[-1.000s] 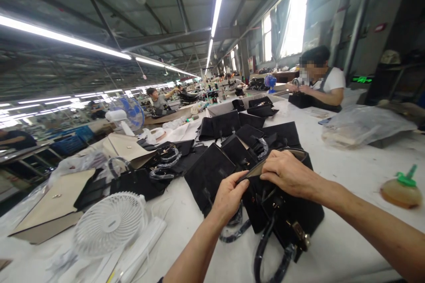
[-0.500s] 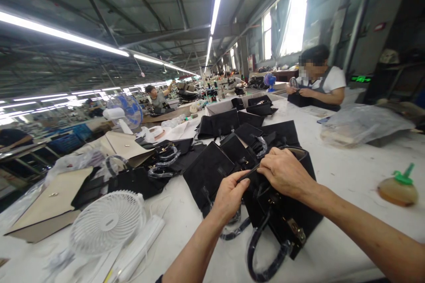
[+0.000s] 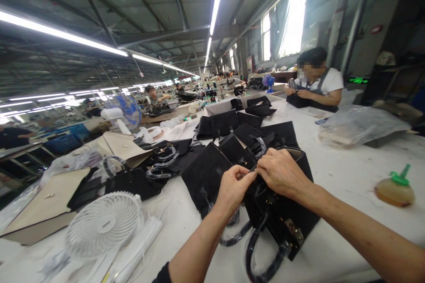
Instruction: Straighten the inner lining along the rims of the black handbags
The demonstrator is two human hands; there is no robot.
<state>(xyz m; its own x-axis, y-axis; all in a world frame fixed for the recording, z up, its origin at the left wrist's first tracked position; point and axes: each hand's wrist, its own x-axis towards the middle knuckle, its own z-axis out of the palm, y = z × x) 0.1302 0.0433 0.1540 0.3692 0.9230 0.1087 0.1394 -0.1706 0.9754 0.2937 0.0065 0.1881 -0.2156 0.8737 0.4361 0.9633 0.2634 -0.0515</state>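
A black handbag (image 3: 285, 216) with gold hardware and a plastic-wrapped handle (image 3: 262, 252) stands on the white table (image 3: 345, 177) in front of me. My left hand (image 3: 234, 188) pinches the bag's top edge at its near left corner. My right hand (image 3: 282, 172) is closed over the same top edge, right beside the left, fingertips nearly touching. The bag's mouth is pressed together between both hands. More black suede bags (image 3: 206, 172) lie just behind.
A white desk fan (image 3: 102, 223) stands at the near left, with beige panels (image 3: 43, 199) and wrapped handles (image 3: 162, 163) beyond. A glue bottle with a green cap (image 3: 395, 188) and a plastic bag (image 3: 358, 126) lie right. A co-worker (image 3: 317, 82) sits at the far right end.
My left hand has slid up and right along the bag's top edge to meet my right hand. The bag's beige lining, seen earlier, is now hidden as the mouth closes.
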